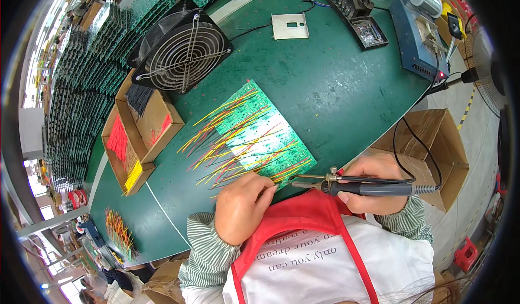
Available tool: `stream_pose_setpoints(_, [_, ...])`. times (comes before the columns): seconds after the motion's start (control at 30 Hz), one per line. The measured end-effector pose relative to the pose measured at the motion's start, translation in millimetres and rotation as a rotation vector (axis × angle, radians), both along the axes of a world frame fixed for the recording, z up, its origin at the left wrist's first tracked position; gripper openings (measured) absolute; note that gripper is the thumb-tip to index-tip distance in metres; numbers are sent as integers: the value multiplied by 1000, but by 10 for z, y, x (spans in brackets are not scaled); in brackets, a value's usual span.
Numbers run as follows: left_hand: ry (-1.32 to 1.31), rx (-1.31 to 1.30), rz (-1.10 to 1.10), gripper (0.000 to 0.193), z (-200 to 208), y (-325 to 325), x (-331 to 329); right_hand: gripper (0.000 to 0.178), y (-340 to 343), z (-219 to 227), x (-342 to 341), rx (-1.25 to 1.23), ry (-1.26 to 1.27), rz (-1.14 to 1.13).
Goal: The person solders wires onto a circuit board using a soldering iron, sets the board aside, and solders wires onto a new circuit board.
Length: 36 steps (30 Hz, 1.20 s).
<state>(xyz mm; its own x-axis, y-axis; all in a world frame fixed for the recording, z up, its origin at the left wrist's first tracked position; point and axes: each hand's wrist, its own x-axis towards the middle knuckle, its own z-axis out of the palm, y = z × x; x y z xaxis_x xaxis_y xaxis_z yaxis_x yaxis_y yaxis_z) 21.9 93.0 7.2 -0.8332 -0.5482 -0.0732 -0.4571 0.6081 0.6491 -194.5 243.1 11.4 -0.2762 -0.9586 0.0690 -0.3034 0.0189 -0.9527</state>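
A green circuit board panel (295, 151) lies on the green table, with red, yellow and black wires (227, 144) standing off it toward the left. At the board's near edge, my left hand (242, 204) is closed in a pinch; what sits between the fingertips is hidden. My right hand (374, 176) grips a dark soldering iron (368, 188) with a thin feed tube and a brass-coloured clamp along its front. The iron points left, its tip close to the board's near corner and my left fingertips. Whether the tip touches the board I cannot tell.
A cardboard tray (143, 155) holds red, yellow and black wires, left of the board. Behind it stands a black fan (187, 52) beside stacked boards (81, 92). A blue solder feeder (411, 38), an iron stand (360, 19) and a metal plate (290, 26) sit farther back. An open carton (433, 152) is right.
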Motion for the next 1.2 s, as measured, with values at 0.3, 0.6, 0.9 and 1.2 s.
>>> stream_pose_setpoints(0.3, [-51, 38, -32, 7, -45, -33, -39, 17, -4, -14, -3, 44, -63, -2])
stream_pose_setpoints(0.6, [-71, 43, -59, 8, -24, -74, -65, 17, -40, -20, -3, 60, -103, 27])
stream_pose_setpoints(0.9, [-151, 79, -135, 8, 0, -163, -104, 16, -22, -15, -35, 24, -53, 12])
stream_pose_setpoints(1.2, [-174, 80, -118, 8, 51, -141, -110, 16, 14, -15, -65, -6, -27, -1])
